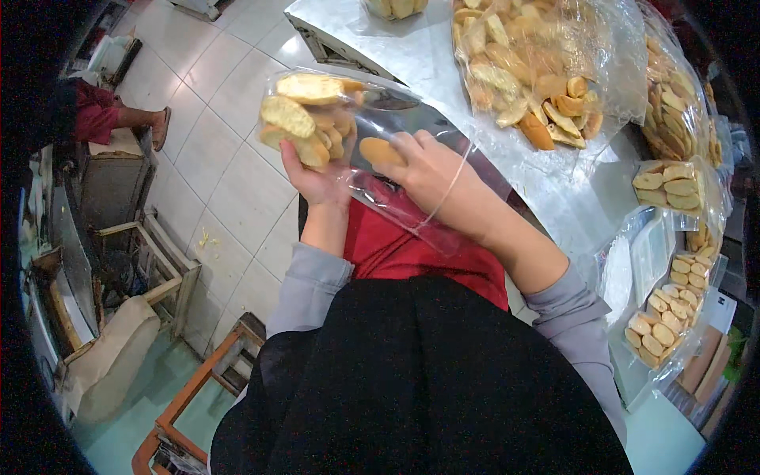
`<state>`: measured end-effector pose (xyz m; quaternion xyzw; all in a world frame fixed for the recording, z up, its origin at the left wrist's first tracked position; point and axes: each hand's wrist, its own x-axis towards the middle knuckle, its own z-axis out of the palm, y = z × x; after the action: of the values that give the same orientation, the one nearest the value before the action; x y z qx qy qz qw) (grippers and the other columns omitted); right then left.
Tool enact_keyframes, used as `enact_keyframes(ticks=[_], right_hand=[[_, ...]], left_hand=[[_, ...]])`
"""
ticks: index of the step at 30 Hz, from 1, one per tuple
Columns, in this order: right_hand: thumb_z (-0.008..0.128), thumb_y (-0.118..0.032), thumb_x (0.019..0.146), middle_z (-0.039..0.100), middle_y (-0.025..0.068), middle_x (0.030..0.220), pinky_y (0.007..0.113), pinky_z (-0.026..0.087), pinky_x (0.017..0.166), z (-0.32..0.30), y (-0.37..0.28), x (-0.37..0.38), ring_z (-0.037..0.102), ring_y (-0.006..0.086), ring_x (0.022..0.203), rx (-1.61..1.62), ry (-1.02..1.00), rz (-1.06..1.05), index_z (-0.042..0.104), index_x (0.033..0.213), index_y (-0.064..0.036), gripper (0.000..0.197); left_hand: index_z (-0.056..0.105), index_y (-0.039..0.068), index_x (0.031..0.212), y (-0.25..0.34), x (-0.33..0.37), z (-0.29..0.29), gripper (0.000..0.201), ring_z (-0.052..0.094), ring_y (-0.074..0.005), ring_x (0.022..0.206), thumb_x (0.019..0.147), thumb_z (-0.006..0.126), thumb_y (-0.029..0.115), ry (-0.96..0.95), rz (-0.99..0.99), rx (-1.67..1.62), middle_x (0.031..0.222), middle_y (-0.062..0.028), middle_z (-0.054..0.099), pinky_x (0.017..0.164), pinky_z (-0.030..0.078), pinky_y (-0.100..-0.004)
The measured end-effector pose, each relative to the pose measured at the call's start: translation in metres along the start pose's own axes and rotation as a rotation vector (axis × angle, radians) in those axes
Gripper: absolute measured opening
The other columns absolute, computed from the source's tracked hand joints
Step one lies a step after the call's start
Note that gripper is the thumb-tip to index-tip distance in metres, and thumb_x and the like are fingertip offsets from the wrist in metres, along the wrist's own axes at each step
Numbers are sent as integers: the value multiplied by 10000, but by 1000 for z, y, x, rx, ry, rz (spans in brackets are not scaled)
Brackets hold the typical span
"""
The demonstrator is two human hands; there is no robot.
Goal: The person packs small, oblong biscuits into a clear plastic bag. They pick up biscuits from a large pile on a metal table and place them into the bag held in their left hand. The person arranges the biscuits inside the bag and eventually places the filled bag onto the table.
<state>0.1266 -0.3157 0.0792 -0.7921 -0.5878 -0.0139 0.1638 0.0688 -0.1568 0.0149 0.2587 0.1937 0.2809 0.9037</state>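
Bread slice [380, 151] sits gripped by the right hand [431, 170], inside a clear plastic bag [372, 186]; the left hand [318, 182] cups its filled end. The bag's rim around the right wrist could snag, or squeezing might crack the packed slices [288, 118]. Beyond the right hand, a bigger bread bag [538, 67] crowds the silver tabletop [554, 190].

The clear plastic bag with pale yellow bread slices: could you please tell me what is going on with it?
A person's left hand holds the clear plastic bag at its filled end, where pale yellow bread slices are gathered. The right hand reaches through the bag's open mouth, holding an oval golden-brown bread piece inside. Beside them, a large transparent bag of loose slices lies on a silvery-topped table.
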Motion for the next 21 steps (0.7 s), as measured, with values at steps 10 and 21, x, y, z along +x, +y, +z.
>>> enact_keyframes(ticks=[10,21], right_hand=[[591,-54,709,512,128,1148,342,470,824,25,23,-19,537,269,996,187,90,-39,500,1170,-92,471],[550,8,721,608,129,860,364,465,724,-46,135,-76,585,283,797,64,613,566,607,881,-26,173]], left_hand=[[320,103,1315,-4,9,-21,608,416,-248,1169,880,312,528,86,60,31,1266,-84,429,955,352,-404],[315,143,1341,42,4,-21,661,375,-287,1216,839,294,573,199,299,52,1340,-79,376,1020,284,-462]])
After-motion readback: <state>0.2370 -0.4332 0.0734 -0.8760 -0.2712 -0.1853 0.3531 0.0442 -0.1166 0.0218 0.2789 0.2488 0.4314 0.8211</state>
